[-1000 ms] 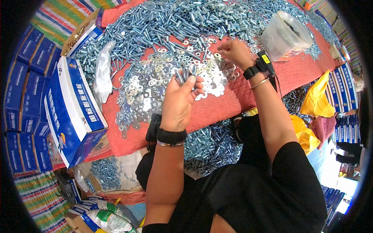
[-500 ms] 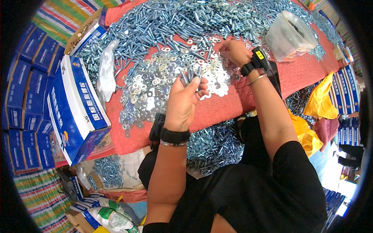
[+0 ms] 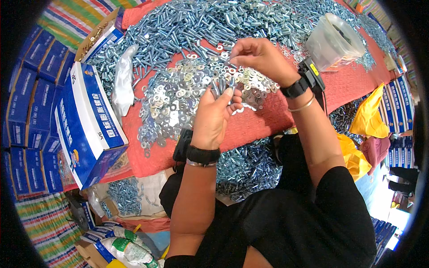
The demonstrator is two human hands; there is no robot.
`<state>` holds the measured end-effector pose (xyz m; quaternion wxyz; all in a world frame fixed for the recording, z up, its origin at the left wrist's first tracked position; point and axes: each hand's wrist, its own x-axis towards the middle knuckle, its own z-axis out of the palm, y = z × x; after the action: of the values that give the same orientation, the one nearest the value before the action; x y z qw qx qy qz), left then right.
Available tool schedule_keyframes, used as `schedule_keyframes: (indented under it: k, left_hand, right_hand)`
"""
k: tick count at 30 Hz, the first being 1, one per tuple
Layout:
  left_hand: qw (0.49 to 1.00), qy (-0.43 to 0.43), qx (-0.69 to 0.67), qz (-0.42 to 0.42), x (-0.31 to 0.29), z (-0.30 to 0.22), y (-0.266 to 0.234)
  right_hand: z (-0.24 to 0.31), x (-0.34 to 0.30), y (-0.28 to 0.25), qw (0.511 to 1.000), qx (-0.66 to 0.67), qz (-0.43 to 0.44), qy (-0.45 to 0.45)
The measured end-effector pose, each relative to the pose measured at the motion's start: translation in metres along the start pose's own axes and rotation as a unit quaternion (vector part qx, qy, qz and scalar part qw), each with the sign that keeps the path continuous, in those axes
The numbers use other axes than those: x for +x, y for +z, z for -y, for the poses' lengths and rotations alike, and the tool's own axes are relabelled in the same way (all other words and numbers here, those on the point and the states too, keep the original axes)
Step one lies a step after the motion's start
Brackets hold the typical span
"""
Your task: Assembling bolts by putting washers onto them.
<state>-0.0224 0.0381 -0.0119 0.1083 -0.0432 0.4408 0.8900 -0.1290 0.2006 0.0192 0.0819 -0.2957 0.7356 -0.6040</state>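
Over the near side of a washer pile, my left hand (image 3: 214,114) is closed round several metal bolts (image 3: 222,85), their ends pointing up past the thumb. My right hand (image 3: 259,58) hovers just beyond and to the right, thumb and fingertips pinched together. Whatever sits in that pinch is too small to make out. Flat silver washers (image 3: 174,98) spread on the red cloth (image 3: 286,111) under and left of both hands. Small thin rings (image 3: 297,56) lie scattered to the right of my right hand.
Loose bolts and sleeves (image 3: 214,22) heap along the far side. A translucent plastic tub (image 3: 328,42) stands at right. At left are a blue-and-white carton (image 3: 91,125), a clear plastic bag (image 3: 124,82) and stacked blue boxes (image 3: 40,96). More bolts (image 3: 248,167) lie below the table edge.
My right hand has come leftward and nearer from the ring area, fingers now pinched close to the bolts. My left hand has barely moved and keeps its hold.
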Motion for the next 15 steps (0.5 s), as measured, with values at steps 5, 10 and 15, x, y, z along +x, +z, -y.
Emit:
schedule_keyframes:
  k: [5,10,15]
  left_hand:
    - [1.0,-0.001,0.005,0.004,0.002,0.001,0.0]
    - [1.0,0.004,0.005,0.004,0.0,-0.001,0.0]
    - [1.0,0.014,-0.002,-0.001,0.0,0.0,-0.002]
  right_hand:
    - [0.017,-0.009,0.021,0.989,-0.104,0.026,-0.102]
    - [0.019,-0.012,0.025,0.983,-0.126,0.021,-0.13]
    - [0.02,-0.008,0.03,0.943,-0.201,0.038,-0.262]
